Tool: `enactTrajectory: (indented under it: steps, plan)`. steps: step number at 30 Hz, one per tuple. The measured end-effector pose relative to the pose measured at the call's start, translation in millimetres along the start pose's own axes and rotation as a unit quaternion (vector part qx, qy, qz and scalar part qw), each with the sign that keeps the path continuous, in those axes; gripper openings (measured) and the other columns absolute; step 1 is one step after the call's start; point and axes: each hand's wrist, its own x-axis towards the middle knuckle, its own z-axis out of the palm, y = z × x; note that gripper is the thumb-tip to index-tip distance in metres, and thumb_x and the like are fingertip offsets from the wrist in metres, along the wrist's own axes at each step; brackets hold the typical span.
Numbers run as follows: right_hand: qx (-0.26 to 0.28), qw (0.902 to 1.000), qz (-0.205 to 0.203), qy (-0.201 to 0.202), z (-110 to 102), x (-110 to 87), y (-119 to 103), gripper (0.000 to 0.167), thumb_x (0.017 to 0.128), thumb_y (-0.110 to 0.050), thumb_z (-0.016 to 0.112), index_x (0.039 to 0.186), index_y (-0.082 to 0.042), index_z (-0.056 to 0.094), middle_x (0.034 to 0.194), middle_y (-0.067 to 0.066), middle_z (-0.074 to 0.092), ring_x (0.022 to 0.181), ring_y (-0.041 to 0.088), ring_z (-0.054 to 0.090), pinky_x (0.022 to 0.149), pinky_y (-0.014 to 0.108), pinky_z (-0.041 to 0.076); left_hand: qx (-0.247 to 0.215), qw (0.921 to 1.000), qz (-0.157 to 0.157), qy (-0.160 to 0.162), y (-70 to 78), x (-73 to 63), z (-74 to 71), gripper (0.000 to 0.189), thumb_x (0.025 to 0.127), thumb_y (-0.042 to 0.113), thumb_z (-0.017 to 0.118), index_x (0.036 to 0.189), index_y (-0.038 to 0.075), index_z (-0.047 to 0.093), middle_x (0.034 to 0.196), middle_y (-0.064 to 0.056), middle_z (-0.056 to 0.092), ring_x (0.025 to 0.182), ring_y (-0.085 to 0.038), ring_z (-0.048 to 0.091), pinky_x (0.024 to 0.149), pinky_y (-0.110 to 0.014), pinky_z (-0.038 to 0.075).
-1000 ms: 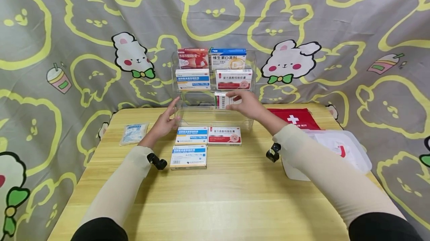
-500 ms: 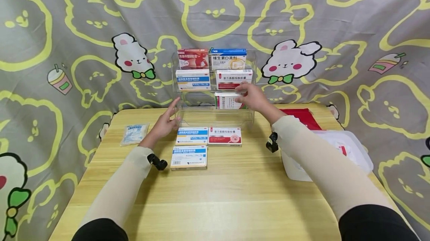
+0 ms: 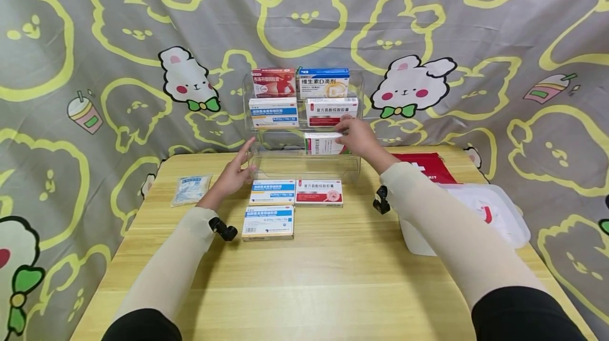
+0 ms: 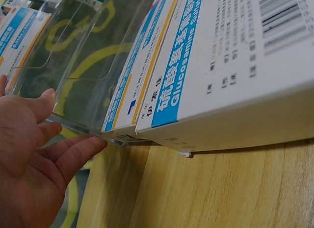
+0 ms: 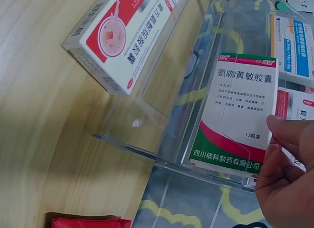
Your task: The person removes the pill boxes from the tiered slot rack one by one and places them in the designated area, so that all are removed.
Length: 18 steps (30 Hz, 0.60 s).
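A clear stepped display rack (image 3: 280, 164) stands at the back of the table. My right hand (image 3: 360, 140) is at the right end of its lowest occupied tier, thumb and forefinger pinching the edge of a white, green and magenta capsule box (image 5: 235, 110). That box stands upright behind the tier's clear front lip. My left hand (image 3: 233, 173) rests against the rack's left side, its fingers (image 4: 81, 152) extended along the edge. Above are a blue-white glucosamine box (image 3: 273, 112), a red-white capsule box (image 3: 331, 112), a red box (image 3: 273, 83) and a vitamin D box (image 3: 323, 83).
Before the rack lie two glucosamine boxes (image 3: 273, 192) (image 3: 268, 222) and a red-white capsule box (image 3: 319, 193). A clear packet (image 3: 191, 190) lies left. At right are a red first-aid pouch (image 3: 435, 166) and a translucent tub (image 3: 511, 219). A patterned curtain (image 3: 304, 18) hangs behind.
My right hand has shifted right along the white-green box, from its face to its right edge, uncovering more of its front. The left hand has stayed at the rack's side.
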Motion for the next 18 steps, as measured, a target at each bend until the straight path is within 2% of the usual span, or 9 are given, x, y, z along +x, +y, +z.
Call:
enactTrajectory:
  steps: [11, 18]
  plan:
    - [-0.033, 0.9992, 0.002, 0.022, 3.5, 2.2, 0.0, 0.031, 0.096, -0.005, 0.073, 0.127, -0.002, 0.071, 0.13, 0.016, 0.067, 0.119, 0.031, 0.063, 0.098, 0.044, 0.053, -0.001, 1.0, 0.0, -0.004, 0.3, 1.0, 0.1, 0.084, 0.108, 0.005, 0.052, 0.163, 0.051, 0.008, 0.167, -0.026, 0.022, 0.126, -0.048, 0.06, 0.084, -0.057, 0.06]
    - [-0.047, 0.9984, -0.014, 0.029, 2.3, 1.1, -0.1, 0.026, 0.097, -0.005, 0.071, 0.123, -0.002, 0.072, 0.131, 0.016, 0.067, 0.119, 0.032, 0.063, 0.095, 0.043, 0.055, 0.004, 1.0, -0.001, -0.004, 0.2, 0.3, -0.2, 0.084, 0.108, 0.007, 0.052, 0.163, 0.051, 0.008, 0.167, -0.026, 0.022, 0.124, -0.048, 0.061, 0.084, -0.059, 0.06]
